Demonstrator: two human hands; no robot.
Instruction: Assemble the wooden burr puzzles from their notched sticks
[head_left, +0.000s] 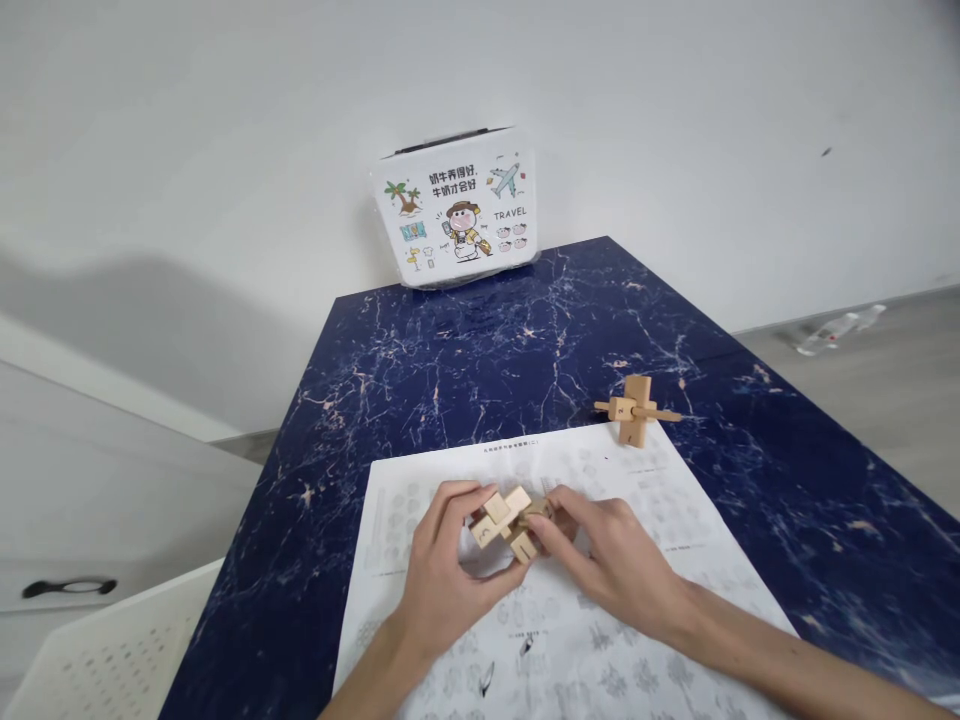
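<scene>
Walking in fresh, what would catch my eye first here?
The left hand and right hand grip a wooden puzzle over a printed sheet on a dark blue marbled table. A second puzzle stands at the sheet's far right corner; a cartoon-printed box sits at the table's far edge.

One camera sits on the person's head. It looks forward and down along the blue table [465, 340] from the table's near end. It is close: the left hand [442, 575] and right hand [611, 565], with a wooden puzzle [506, 520] between them, show big above the table's near end. A picture box [457, 205] stands small at the table's far end.
</scene>
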